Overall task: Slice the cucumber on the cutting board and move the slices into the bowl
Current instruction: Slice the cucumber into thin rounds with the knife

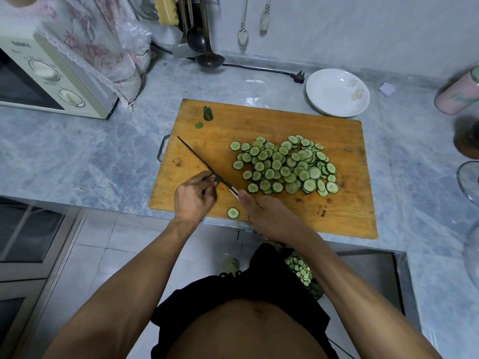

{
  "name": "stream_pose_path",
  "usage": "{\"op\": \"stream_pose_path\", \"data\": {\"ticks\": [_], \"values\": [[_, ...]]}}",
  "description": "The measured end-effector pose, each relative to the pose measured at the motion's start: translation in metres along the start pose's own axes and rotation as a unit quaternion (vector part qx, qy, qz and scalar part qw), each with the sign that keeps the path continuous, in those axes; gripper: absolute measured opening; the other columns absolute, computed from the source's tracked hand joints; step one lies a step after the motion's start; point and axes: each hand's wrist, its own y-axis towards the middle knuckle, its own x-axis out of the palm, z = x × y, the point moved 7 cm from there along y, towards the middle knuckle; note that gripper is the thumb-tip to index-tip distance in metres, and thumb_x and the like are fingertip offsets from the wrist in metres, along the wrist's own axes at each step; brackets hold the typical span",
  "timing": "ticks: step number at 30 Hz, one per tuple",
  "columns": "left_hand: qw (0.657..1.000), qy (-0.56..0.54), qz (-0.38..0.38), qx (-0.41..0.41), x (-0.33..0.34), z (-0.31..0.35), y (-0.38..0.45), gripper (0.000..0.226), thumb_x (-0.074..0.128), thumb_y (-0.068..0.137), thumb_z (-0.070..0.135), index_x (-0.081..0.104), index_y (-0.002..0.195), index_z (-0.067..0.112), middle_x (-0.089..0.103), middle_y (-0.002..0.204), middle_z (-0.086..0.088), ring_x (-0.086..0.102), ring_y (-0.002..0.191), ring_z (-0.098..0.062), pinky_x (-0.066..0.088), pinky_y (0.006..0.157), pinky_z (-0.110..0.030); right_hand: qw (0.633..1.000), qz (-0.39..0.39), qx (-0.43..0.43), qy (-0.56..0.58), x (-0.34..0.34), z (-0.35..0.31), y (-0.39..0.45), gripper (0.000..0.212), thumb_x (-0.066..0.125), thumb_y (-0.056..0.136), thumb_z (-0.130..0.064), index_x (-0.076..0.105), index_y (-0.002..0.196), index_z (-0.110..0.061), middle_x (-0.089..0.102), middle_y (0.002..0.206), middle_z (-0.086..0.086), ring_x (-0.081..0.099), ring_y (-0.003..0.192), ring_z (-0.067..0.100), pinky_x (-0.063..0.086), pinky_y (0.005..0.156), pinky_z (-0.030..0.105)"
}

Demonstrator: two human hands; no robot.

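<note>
Taking the cutting board (259,125) as the landmark: at its near edge a single slice (233,213) lies alone, between the two wrists. Just beyond it the right hand (269,218) is wrapped around the handle of the knife (204,164), forefinger stretched toward the blade. The blade runs on a diagonal, from the near middle of the board up toward its far left side, tip pointing at the board's left handle.

The left hand (193,196) sits at the board's near left, fingers curled and pinching something small and green right against the blade. It looks like the last nub of cucumber (209,178), though it is mostly hidden by the fingertips. So the piece lies directly ahead of the left hand and touching the knife; there seems little left to cut.

Toward the board's right half the heap of slices (287,164) is spread loosely, well clear of both hands. The right hand is the nearer one to it. At the board's far left corner an end piece (207,113) and a scrap of peel sit apart.

Past the board's far right corner stands the bowl (337,81), just off the edge, with bare counter around it. I'd judge the sweep from heap to bowl runs away and rightward, unobstructed.
</note>
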Motion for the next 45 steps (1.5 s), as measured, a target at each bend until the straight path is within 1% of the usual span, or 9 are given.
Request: {"op": "stream_pose_path", "data": {"ticks": [10, 15, 20, 24, 27, 31, 38, 41, 45], "values": [[1.0, -0.001, 0.002, 0.008, 0.002, 0.003, -0.003, 0.036, 0.049, 0.084, 0.027, 0.079, 0.088, 0.009, 0.073, 0.109, -0.001, 0.071, 0.082, -0.021, 0.05, 0.069, -0.021, 1.0, 0.002, 0.025, -0.004, 0.018, -0.004, 0.036, 0.067, 0.024, 0.103, -0.056, 0.036, 0.052, -0.014, 0.042, 0.049, 0.0, 0.042, 0.047, 0.013, 0.027, 0.05, 0.03], [0.999, -0.014, 0.016, -0.026, 0.003, -0.003, -0.003, 0.023, 0.061, 0.083, 0.02, 0.08, 0.091, 0.009, 0.074, 0.107, -0.003, 0.071, 0.088, -0.019, 0.056, 0.077, -0.026, 0.999, 0.01, 0.021, -0.036, 0.018, 0.001, 0.045, 0.068, 0.023, 0.103, -0.055, 0.043, 0.057, -0.01, 0.049, 0.058, 0.006, 0.047, 0.057, 0.018, 0.031, 0.052, 0.03], [0.999, -0.003, 0.028, -0.034, -0.003, 0.001, -0.005, 0.019, 0.067, 0.084, 0.022, 0.08, 0.096, 0.016, 0.074, 0.107, 0.002, 0.071, 0.089, -0.017, 0.058, 0.074, -0.029, 0.999, 0.024, 0.031, 0.01, 0.003, 0.015, 0.043, 0.07, 0.02, 0.1, -0.062, 0.04, 0.055, -0.013, 0.045, 0.051, 0.006, 0.043, 0.046, 0.018, 0.038, 0.058, 0.032], [0.999, 0.015, 0.031, -0.027, -0.004, 0.004, -0.01, 0.019, 0.072, 0.082, 0.017, 0.079, 0.1, 0.018, 0.073, 0.11, 0.002, 0.069, 0.095, -0.019, 0.055, 0.075, -0.028, 0.995, 0.041, 0.074, 0.056, -0.012, 0.033, 0.032, 0.069, 0.023, 0.098, -0.067, 0.049, 0.067, -0.01, 0.05, 0.055, 0.006, 0.044, 0.038, 0.013, 0.036, 0.041, 0.02], [0.999, 0.011, 0.02, -0.031, -0.005, 0.003, -0.008, 0.024, 0.075, 0.081, 0.011, 0.077, 0.104, 0.016, 0.071, 0.115, 0.0, 0.066, 0.102, -0.021, 0.057, 0.082, -0.034, 0.994, 0.055, 0.064, 0.076, -0.019, 0.038, 0.025, 0.07, 0.024, 0.099, -0.065, 0.049, 0.064, -0.01, 0.05, 0.054, 0.006, 0.045, 0.037, 0.013, 0.037, 0.042, 0.022], [0.997, 0.029, 0.019, 0.075, -0.014, 0.021, -0.011, 0.022, 0.072, 0.082, 0.014, 0.077, 0.103, 0.013, 0.067, 0.12, -0.002, 0.06, 0.11, -0.021, 0.048, 0.094, -0.034, 0.99, 0.054, 0.049, 0.12, -0.02, 0.044, 0.015, 0.07, 0.027, 0.097, -0.067, 0.048, 0.063, -0.01, 0.045, 0.05, 0.004, 0.042, 0.039, 0.015, 0.035, 0.047, 0.024], [0.972, 0.061, -0.225, 0.014, 0.019, 0.036, -0.045, 0.034, 0.074, 0.084, 0.038, 0.071, 0.116, 0.027, 0.06, 0.115, 0.007, 0.063, 0.087, -0.015, 0.048, 0.071, -0.025, 0.992, 0.046, 0.047, 0.11, -0.024, 0.049, -0.006, 0.073, 0.026, 0.097, -0.069, 0.051, 0.066, -0.007, 0.046, 0.05, 0.004, 0.043, 0.04, 0.012, 0.036, 0.049, 0.023], [0.97, 0.042, -0.24, -0.009, 0.031, 0.038, -0.044, 0.031, 0.071, 0.086, 0.023, 0.071, 0.117, 0.022, 0.059, 0.118, 0.002, 0.064, 0.089, -0.021, 0.053, 0.076, -0.033, 0.992, 0.051, 0.055, 0.103, -0.027, 0.052, -0.012, 0.074, 0.026, 0.095, -0.071, 0.052, 0.065, -0.008, 0.049, 0.051, 0.006, 0.046, 0.04, 0.012, 0.037, 0.052, 0.025], [0.971, -0.021, -0.235, -0.031, 0.038, 0.044, -0.038, 0.037, 0.071, 0.075, -0.005, 0.077, 0.105, 0.014, 0.065, 0.107, -0.001, 0.059, 0.081, -0.014, 0.041, 0.072, -0.01, 0.989, 0.065, 0.074, 0.106, -0.037, 0.059, -0.022, 0.073, 0.026, 0.094, -0.072, 0.049, 0.063, -0.011, 0.049, 0.05, 0.005, 0.045, 0.04, 0.013, 0.035, 0.051, 0.028]]}}
